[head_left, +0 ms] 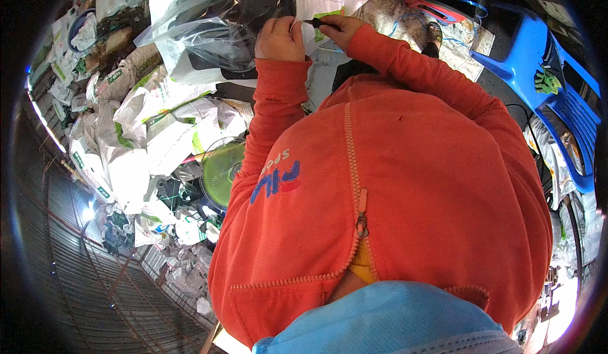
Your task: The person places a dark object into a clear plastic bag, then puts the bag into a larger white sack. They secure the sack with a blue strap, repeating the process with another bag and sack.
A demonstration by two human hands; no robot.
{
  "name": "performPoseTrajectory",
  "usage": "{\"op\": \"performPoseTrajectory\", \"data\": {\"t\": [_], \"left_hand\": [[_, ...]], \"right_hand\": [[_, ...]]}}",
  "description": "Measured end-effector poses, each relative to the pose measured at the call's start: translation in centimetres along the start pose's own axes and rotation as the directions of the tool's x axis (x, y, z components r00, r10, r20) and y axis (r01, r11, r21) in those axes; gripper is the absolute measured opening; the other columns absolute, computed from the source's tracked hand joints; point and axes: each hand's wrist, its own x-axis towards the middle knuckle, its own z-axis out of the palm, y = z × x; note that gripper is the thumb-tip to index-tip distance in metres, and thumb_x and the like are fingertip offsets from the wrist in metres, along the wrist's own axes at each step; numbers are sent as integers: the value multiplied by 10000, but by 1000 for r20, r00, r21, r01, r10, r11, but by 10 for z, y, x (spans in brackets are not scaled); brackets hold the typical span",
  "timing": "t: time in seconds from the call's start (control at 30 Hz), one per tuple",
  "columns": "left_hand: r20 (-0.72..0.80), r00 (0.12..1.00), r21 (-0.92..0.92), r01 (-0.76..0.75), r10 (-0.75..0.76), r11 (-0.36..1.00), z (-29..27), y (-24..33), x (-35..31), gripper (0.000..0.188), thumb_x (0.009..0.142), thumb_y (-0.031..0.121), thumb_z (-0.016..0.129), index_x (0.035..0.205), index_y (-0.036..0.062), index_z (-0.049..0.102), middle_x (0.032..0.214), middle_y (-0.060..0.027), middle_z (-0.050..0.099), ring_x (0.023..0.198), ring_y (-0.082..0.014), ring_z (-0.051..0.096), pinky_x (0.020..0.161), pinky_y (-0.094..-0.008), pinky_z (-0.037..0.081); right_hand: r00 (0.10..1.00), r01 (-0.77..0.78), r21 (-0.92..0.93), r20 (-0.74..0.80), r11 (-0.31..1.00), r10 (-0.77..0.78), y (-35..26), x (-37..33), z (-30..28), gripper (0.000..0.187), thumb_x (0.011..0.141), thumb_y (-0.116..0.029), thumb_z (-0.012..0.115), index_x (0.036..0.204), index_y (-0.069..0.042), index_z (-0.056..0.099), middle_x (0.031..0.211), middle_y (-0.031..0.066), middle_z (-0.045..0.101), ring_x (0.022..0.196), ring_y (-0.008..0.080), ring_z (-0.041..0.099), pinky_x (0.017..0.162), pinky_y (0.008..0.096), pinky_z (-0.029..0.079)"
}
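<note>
A big clear plastic bag (215, 40) with dark stuff showing through sits at the far left, likely placed there for easy reach. Both arms are stretched that way: left forearm nearly straight out, right one angled in from the right. The left hand (280, 39) is curled at the bag's right edge; can't tell if anything's pinched. Just apart from it, the right hand (341, 30) is clamped on a small black pointed tool (316, 22), tip aimed left, probably for control.
</note>
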Motion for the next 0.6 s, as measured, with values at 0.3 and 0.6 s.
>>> {"op": "performPoseTrajectory", "data": {"t": [0.3,0.6], "left_hand": [[262,945,126,170,-198,977,-1,-7,4,241,742,261,529,735,28,589,697,-182,570,652,-347,554,586,-412,441],[165,982,37,86,-91,996,2,-18,2,261,712,286,569,712,27,599,692,-177,567,637,-337,553,567,-399,431]], "right_hand": [[999,-26,10,19,1000,26,-6,-4,-5,300,814,-262,461,983,-30,548,827,146,595,764,301,564,680,354,434],[1000,17,1,-18,1000,-17,-4,-7,7,323,806,-284,463,990,-34,553,904,168,585,827,326,558,731,355,438]]}}
